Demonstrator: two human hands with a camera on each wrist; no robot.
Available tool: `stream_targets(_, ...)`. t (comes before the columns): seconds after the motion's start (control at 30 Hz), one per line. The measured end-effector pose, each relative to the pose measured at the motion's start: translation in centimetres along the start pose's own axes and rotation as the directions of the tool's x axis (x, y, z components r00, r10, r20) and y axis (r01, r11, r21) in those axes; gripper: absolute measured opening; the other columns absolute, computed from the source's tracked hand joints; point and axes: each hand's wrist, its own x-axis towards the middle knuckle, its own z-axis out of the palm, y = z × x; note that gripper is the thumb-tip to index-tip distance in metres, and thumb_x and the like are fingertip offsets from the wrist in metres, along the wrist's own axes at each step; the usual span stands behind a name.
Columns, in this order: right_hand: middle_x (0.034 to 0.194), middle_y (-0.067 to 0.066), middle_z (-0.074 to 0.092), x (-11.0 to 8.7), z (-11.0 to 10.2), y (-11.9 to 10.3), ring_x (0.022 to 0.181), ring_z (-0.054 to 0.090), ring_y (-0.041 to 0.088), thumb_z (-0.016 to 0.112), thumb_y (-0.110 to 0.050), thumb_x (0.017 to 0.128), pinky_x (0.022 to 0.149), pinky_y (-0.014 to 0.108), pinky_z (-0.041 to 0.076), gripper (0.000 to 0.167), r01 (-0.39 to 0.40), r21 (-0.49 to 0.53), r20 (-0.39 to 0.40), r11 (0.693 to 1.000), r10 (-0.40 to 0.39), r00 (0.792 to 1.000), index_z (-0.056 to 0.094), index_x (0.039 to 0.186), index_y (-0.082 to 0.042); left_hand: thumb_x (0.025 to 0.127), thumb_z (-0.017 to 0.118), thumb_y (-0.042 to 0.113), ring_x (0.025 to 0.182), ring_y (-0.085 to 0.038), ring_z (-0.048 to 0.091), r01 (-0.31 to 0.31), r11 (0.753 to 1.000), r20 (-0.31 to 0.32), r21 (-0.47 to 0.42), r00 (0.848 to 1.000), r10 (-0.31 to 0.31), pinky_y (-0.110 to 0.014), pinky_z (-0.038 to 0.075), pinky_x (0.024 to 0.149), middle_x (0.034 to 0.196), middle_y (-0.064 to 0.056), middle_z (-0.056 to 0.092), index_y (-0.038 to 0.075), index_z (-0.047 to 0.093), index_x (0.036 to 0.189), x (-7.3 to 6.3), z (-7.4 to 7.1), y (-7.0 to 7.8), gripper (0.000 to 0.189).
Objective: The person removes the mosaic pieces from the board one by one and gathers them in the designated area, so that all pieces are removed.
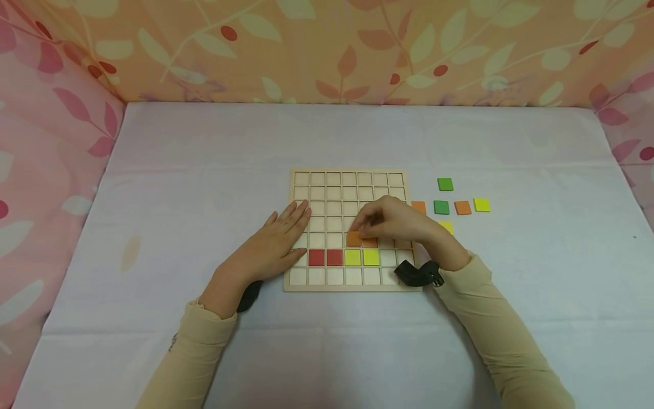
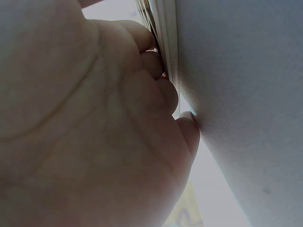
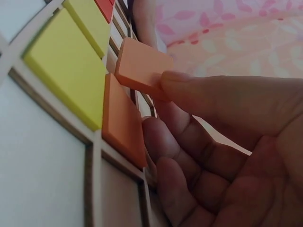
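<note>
A wooden grid board [image 1: 352,171] lies on the white table. Between thumb and fingers my right hand [image 1: 395,220] pinches an orange square tile [image 3: 144,66], tilted over a cell of the board. Right beside it another orange tile [image 3: 122,125] sits in a cell. Two yellow tiles [image 1: 361,258] and two red tiles [image 1: 325,258] fill neighbouring cells in the row nearer to me. My left hand [image 1: 273,245] rests with straight fingers on the board's left edge; in the left wrist view its fingertips touch that edge.
Right of the board lie loose tiles: green ones [image 1: 445,184], orange ones [image 1: 462,208] and yellow ones [image 1: 482,205], some partly behind my right hand. A black wrist strap [image 1: 419,274] hangs over the board's lower right. Patterned cloth walls [image 1: 327,51] border the table.
</note>
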Motion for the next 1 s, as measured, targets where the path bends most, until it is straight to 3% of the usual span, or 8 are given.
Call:
stream_targets(0.37,0.086,0.007,0.068,-0.4,-0.2,0.2,0.08,0.061,0.018,0.067,0.003,0.084,0.074,0.027,0.051,0.011,0.016,0.027,-0.03,1.0,-0.015,0.999,0.072,0.093,-0.001,0.098,0.047,0.027,0.144,-0.021,-0.006,0.014,1.0,0.016,0.005,1.0,-0.014,-0.049,0.006,0.114,0.158,-0.008,-0.002,0.003,0.007,0.151,0.2,0.4,-0.2,0.07)
stream_targets(0.67,0.085,0.004,0.069,-1.1,-0.3,0.7,0.077,0.06,0.017,0.069,-0.003,0.084,0.07,0.025,0.048,0.009,-0.026,0.043,-0.074,0.999,0.029,0.997,0.073,0.092,-0.003,0.098,0.047,0.027,0.144,-0.022,-0.006,0.017,1.0,0.021,0.008,1.0,-0.018,-0.049,0.006,0.114,0.158,-0.009,-0.002,0.003,0.007,0.151,0.2,0.4,-0.1,0.07)
stream_targets(1.0,0.089,0.006,0.069,-1.9,-0.3,1.0,0.08,0.062,0.016,0.066,-0.001,0.085,0.074,0.025,0.048,0.011,-0.051,0.071,-0.122,0.996,0.059,0.991,0.072,0.095,-0.002,0.098,0.047,0.028,0.144,-0.023,-0.005,0.014,1.0,0.011,0.01,1.0,-0.014,-0.049,0.006,0.113,0.158,-0.009,-0.001,0.003,0.008,0.151,0.1,0.3,-0.2,0.07)
